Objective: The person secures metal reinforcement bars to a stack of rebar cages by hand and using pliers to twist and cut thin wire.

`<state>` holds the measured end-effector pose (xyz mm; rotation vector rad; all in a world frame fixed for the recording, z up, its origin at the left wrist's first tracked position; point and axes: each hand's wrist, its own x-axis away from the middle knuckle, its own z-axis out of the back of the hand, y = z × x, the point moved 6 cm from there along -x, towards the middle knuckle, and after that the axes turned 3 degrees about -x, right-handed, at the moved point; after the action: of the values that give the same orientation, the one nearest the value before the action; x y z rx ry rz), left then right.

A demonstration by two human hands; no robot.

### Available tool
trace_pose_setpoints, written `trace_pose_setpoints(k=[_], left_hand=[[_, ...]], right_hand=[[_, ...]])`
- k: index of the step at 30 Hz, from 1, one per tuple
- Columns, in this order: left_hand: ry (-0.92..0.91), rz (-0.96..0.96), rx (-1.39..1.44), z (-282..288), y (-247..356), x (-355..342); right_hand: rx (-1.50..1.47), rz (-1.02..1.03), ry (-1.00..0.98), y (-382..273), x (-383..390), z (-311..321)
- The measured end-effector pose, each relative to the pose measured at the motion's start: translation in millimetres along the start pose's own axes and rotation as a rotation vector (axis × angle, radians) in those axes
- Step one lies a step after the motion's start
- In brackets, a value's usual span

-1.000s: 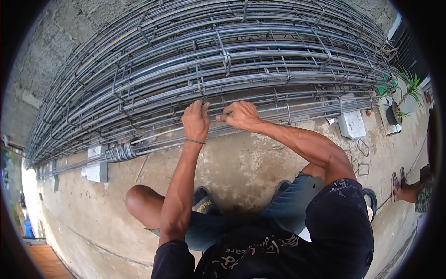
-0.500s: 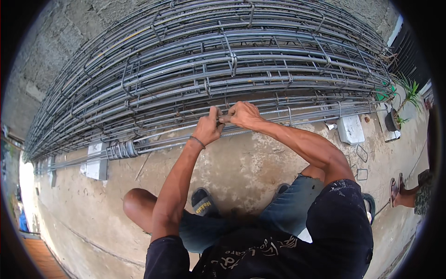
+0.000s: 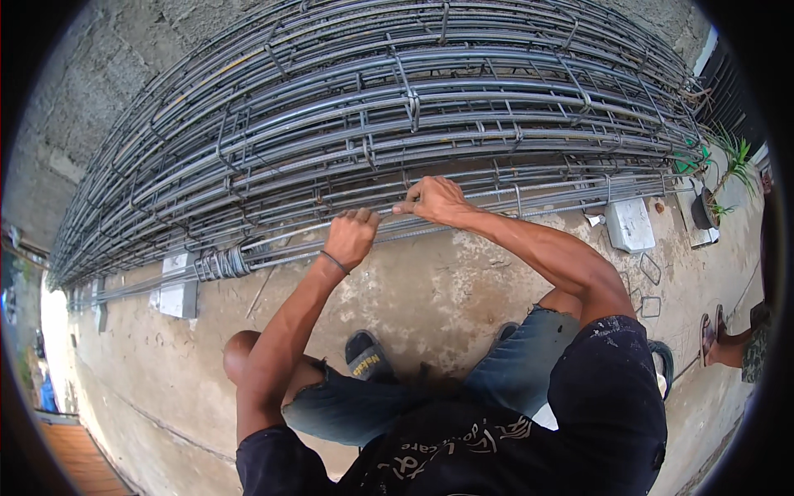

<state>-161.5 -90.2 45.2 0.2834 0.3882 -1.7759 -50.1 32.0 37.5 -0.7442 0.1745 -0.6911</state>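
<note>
Grey steel bars (image 3: 571, 199) are lying over white blocks (image 3: 630, 227), the left hand (image 3: 352, 238) is gripping one bar, the right hand (image 3: 437, 201) is hiding whether it is clamping, and uneven pulling could be making bars roll and pinch skin.

White lettering (image 3: 467, 450) crosses the black shirt (image 3: 513, 463) — yellow lettering (image 3: 366, 366) marks the left slipper (image 3: 357, 343).

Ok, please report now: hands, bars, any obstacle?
Left hand curled at steel bars; right hand also there, close by; grips unclear. Bunched loops farther left. Stacked rebar cages close beyond.
</note>
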Motion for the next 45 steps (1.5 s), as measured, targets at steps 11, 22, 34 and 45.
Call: trace_pose_setpoints(k=[11, 22, 34, 45], left_hand=[[0.259, 0.637, 0.235, -7.6, -53.0, -23.8], [-0.384, 0.601, 0.948, -88.8, -57.6, -35.8], [-0.528, 0.511, 0.540, -53.4, -16.3, -41.7], [-0.305, 0.088, 0.475, -20.8, -23.7, -50.3]], right_hand=[[0.105, 0.070, 0.081, 0.2, -2.9, -5.1], [0.024, -0.067, 0.070, 2.6, -2.7, -4.5], [0.023, 0.072, -0.045, 9.7, -1.0, 2.2], [0.071, 0.196, -0.040, 12.8, -4.7, -0.2]])
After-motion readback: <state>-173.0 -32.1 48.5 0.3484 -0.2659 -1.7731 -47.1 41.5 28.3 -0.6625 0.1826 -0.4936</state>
